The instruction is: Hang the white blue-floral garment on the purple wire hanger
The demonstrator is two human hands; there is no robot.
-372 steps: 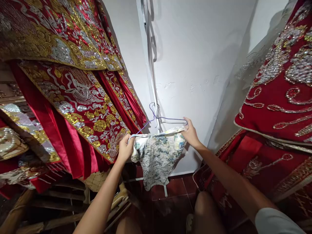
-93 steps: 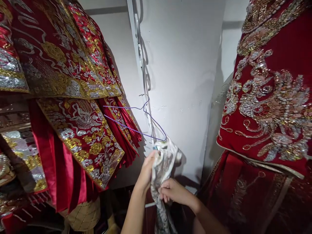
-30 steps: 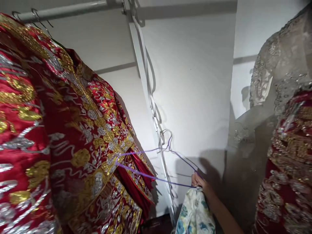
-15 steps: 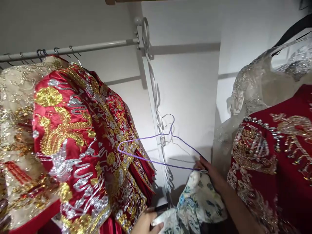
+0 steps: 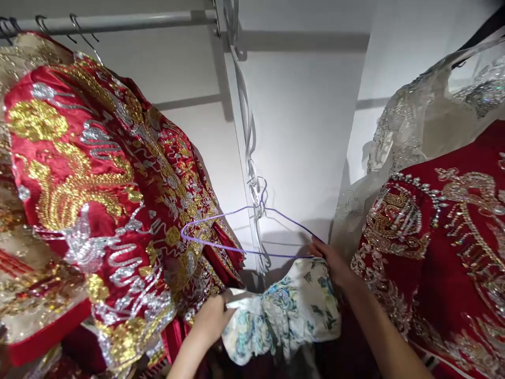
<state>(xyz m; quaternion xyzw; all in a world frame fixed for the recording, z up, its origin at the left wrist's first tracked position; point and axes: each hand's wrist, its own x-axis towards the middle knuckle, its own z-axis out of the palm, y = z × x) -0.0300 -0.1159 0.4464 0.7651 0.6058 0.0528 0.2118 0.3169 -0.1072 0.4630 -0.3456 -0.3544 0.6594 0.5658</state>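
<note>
A thin purple wire hanger (image 5: 240, 250) is held up in front of the wall, its hook upward. My right hand (image 5: 324, 255) is closed around the hanger's right end, by the top edge of a white top with a blue and green floral print (image 5: 303, 300). My left hand (image 5: 215, 316) pinches the left upper edge of that floral top, below the hanger's left end. The top spreads between both hands, its right side up against the hanger's lower bar. Fingers of the right hand are partly hidden behind hanger and cloth.
Left, a red jacket with gold and silver embroidery (image 5: 118, 173) hangs from a white rail (image 5: 130, 22). A red beaded dress (image 5: 445, 237) and a sheer white gown (image 5: 410, 121) hang at the right. White straps (image 5: 246, 121) run down the rack post.
My left hand has risen with the left edge of the floral top, spreading it wider under the hanger. The hanger has shifted slightly left. The camera view has tilted down.
</note>
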